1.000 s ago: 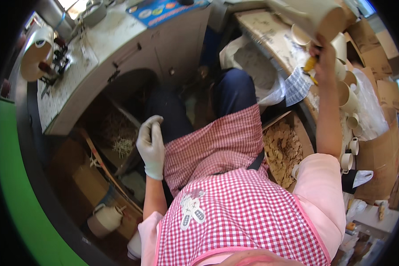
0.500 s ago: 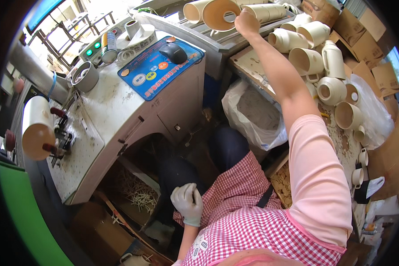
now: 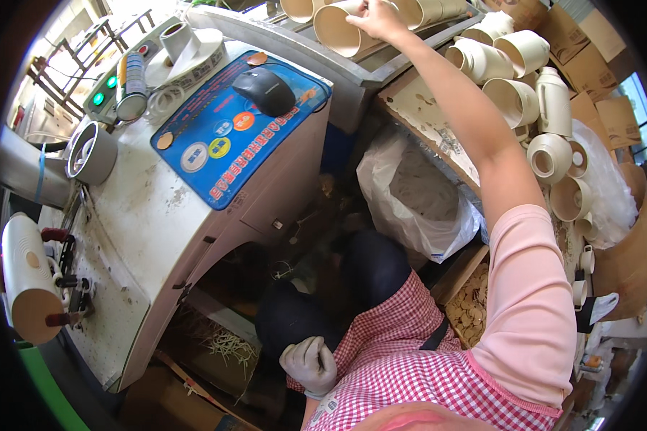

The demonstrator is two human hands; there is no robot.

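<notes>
While the gloved left hand [image 3: 310, 364] is curled into a fist, a cream cylinder [image 3: 335, 33] is overlapped by the right hand [image 3: 381, 20]; whether it is gripped cannot be told.

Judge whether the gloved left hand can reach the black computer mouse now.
Probably yes, with a stretch: the left hand is beside the checkered apron, and nothing covers the computer mouse on its blue mouse pad.

Right grip [image 3: 379, 20]: contact with open-ended cream cylinder [image 3: 336, 33] unclear. Neighbouring cylinder [image 3: 297, 8] cropped by top edge. Gloved left grip [image 3: 310, 365] curled, fingertips hidden.
</notes>
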